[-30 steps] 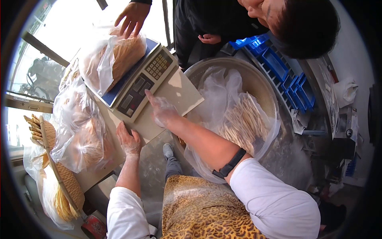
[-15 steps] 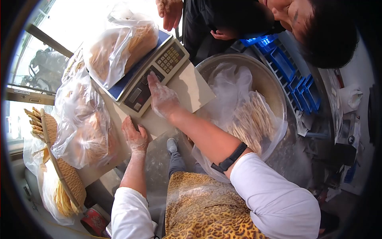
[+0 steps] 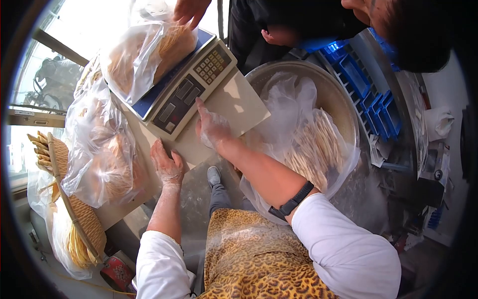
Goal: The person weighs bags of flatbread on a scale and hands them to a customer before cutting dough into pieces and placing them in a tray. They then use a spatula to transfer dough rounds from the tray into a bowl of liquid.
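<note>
A digital weighing scale [image 3: 175, 112] with a keypad and display panel stands on the board-topped table [image 3: 244, 112]. On its blue platform sits a clear plastic bag [image 3: 144, 55] of pale tan food strips. My right hand [image 3: 214, 128], dusted with white powder, points its index finger at the scale's front edge beside the display; the other fingers are curled and hold nothing. My left hand [image 3: 168, 163], also powdery, rests open at the table edge below the scale, fingers and thumb apart. Another person's hand [image 3: 191, 11] reaches down onto the bag on the scale.
More filled plastic bags [image 3: 107, 164] stand left of the scale, beside a woven basket [image 3: 82, 214] with yellowish sticks. To the right, a large round metal tub [image 3: 348, 109] holds an open bag of pale strips [image 3: 318, 144]. Blue plastic crates [image 3: 381, 117] lie beyond it.
My right hand has drawn back from the display toward me. The other person's hand has moved down and left onto the bag. My left hand has shifted slightly, its fingers more spread.
</note>
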{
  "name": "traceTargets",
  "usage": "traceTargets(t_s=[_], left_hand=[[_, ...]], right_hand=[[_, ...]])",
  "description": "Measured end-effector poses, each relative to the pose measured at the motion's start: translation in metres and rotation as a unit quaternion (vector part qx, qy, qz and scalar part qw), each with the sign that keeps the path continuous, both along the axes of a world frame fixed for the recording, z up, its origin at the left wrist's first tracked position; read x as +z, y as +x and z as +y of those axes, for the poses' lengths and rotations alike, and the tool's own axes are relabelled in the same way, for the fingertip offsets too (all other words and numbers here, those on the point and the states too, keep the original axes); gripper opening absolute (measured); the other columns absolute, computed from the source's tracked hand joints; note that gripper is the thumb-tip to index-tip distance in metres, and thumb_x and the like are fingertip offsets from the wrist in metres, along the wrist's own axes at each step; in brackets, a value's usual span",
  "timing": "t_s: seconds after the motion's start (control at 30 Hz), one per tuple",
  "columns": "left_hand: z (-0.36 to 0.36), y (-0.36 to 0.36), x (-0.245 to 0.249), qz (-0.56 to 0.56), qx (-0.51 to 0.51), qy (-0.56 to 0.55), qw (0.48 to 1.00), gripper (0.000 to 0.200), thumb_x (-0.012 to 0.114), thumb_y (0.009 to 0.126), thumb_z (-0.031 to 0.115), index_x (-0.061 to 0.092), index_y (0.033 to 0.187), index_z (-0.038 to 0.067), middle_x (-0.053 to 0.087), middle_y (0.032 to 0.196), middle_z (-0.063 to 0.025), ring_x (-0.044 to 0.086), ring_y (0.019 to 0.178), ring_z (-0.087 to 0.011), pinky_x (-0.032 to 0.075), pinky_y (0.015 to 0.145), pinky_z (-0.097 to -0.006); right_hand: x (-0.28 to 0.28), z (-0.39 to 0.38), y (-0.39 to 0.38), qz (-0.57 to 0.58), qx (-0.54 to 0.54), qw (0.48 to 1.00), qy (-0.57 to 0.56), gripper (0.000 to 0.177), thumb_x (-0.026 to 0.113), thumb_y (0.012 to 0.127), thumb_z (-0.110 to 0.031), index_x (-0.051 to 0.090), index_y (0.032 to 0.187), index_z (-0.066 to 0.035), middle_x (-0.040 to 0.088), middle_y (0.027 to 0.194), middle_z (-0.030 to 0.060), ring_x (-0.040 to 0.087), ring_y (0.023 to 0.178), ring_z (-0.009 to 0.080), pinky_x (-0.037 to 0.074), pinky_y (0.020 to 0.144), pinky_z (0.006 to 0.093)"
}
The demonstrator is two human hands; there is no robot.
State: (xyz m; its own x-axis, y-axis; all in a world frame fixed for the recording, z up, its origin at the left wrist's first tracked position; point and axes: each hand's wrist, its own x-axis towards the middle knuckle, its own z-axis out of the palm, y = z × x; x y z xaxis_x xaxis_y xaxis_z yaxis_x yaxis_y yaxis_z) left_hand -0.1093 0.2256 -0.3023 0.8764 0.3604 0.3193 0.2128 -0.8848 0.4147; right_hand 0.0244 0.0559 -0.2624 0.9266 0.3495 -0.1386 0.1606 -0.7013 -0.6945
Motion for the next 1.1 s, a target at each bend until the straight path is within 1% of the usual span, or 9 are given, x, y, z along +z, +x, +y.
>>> traceTargets(t_s=[0.2, 0.3, 0.43, 0.53, 0.6, 0.73, 0.8, 0.93, 1.1], left_hand=[[0.004, 0.000, -0.008, -0.010, -0.002, 0.000, 1.000, 0.062, 0.064, 0.083, 0.007, 0.048, 0.142, -0.006, 0.054, 0.137, -0.0291, 0.049, 0.130, -0.0463, 0.038, 0.115, -0.0522], [0.005, -0.002, -0.009, -0.002, -0.007, -0.005, 1.000, 0.063, 0.064, 0.082, 0.007, 0.048, 0.142, -0.007, 0.054, 0.137, -0.0291, 0.049, 0.131, -0.0463, 0.038, 0.115, -0.0524], [0.006, -0.002, -0.007, -0.010, -0.007, -0.011, 1.000, 0.065, 0.065, 0.081, 0.008, 0.048, 0.142, -0.006, 0.054, 0.138, -0.0285, 0.047, 0.132, -0.0459, 0.037, 0.116, -0.0527], [0.008, -0.004, -0.019, -0.011, -0.010, -0.017, 1.000, 0.065, 0.065, 0.082, 0.008, 0.048, 0.143, -0.005, 0.052, 0.141, -0.0276, 0.046, 0.135, -0.0455, 0.036, 0.118, -0.0529], [0.008, -0.004, -0.017, -0.006, -0.017, -0.016, 1.000, 0.065, 0.065, 0.083, 0.008, 0.047, 0.143, -0.005, 0.052, 0.143, -0.0271, 0.044, 0.137, -0.0453, 0.035, 0.119, -0.0528], [-0.010, -0.036, -0.005, 0.041, -0.039, -0.057, 0.997, 0.061, 0.065, 0.086, 0.008, 0.048, 0.144, -0.003, 0.051, 0.145, -0.0265, 0.044, 0.139, -0.0451, 0.035, 0.120, -0.0522], [-0.027, -0.067, 0.004, 0.044, -0.080, -0.112, 0.990, 0.059, 0.066, 0.086, 0.008, 0.049, 0.142, -0.001, 0.051, 0.144, -0.0262, 0.045, 0.137, -0.0449, 0.037, 0.118, -0.0517], [-0.065, -0.144, 0.038, 0.141, -0.185, -0.106, 0.967, 0.056, 0.066, 0.087, 0.013, 0.052, 0.140, 0.004, 0.055, 0.140, -0.0237, 0.051, 0.132, -0.0439, 0.042, 0.114, -0.0508], [-0.059, -0.204, 0.010, 0.455, -0.152, -0.154, 0.864, 0.047, 0.058, 0.092, 0.029, 0.065, 0.131, 0.004, 0.064, 0.137, -0.0206, 0.058, 0.131, -0.0365, 0.044, 0.113, -0.0447]], right_hand=[[0.015, -0.006, -0.002, 0.008, 0.048, 0.999, -0.014, 0.058, 0.058, 0.094, -0.018, 0.047, 0.151, -0.008, 0.073, 0.094, 0.0239, 0.069, 0.090, 0.0437, 0.054, 0.085, 0.0552], [0.023, -0.028, -0.063, 0.005, 0.170, 0.979, 0.109, 0.024, 0.066, 0.093, -0.020, 0.072, 0.113, -0.009, 0.075, 0.097, 0.0181, 0.072, 0.093, 0.0386, 0.057, 0.083, 0.0487], [0.050, -0.108, -0.153, 0.173, 0.324, 0.930, 0.029, 0.016, 0.062, 0.096, -0.028, 0.073, 0.101, -0.016, 0.075, 0.098, 0.0169, 0.071, 0.093, 0.0396, 0.055, 0.084, 0.0498], [0.081, -0.194, -0.198, 0.240, 0.291, 0.925, 0.044, 0.024, 0.067, 0.095, -0.033, 0.074, 0.103, -0.011, 0.074, 0.094, 0.0161, 0.071, 0.088, 0.0367, 0.055, 0.079, 0.0447], [0.084, -0.250, -0.224, 0.289, 0.213, 0.932, -0.041, 0.030, 0.068, 0.095, -0.038, 0.074, 0.102, -0.008, 0.074, 0.091, 0.0158, 0.071, 0.085, 0.0351, 0.055, 0.077, 0.0434], [0.074, -0.353, -0.271, 0.273, 0.026, 0.960, -0.055, 0.038, 0.074, 0.093, -0.043, 0.075, 0.096, -0.005, 0.072, 0.081, 0.0107, 0.068, 0.073, 0.0225, 0.053, 0.070, 0.0371], [0.072, -0.386, -0.292, 0.385, -0.122, 0.912, -0.069, 0.039, 0.076, 0.091, -0.044, 0.075, 0.093, -0.005, 0.070, 0.073, 0.0083, 0.065, 0.067, 0.0197, 0.052, 0.066, 0.0368], [0.009, -0.449, -0.351, 0.337, -0.116, 0.930, -0.091, 0.041, 0.076, 0.090, -0.046, 0.075, 0.088, -0.005, 0.069, 0.070, 0.0091, 0.065, 0.064, 0.0213, 0.053, 0.064, 0.0381], [-0.059, -0.490, -0.418, 0.356, -0.062, 0.922, -0.139, 0.043, 0.071, 0.091, -0.047, 0.077, 0.085, -0.005, 0.071, 0.074, 0.0146, 0.068, 0.064, 0.0264, 0.055, 0.065, 0.0407]])
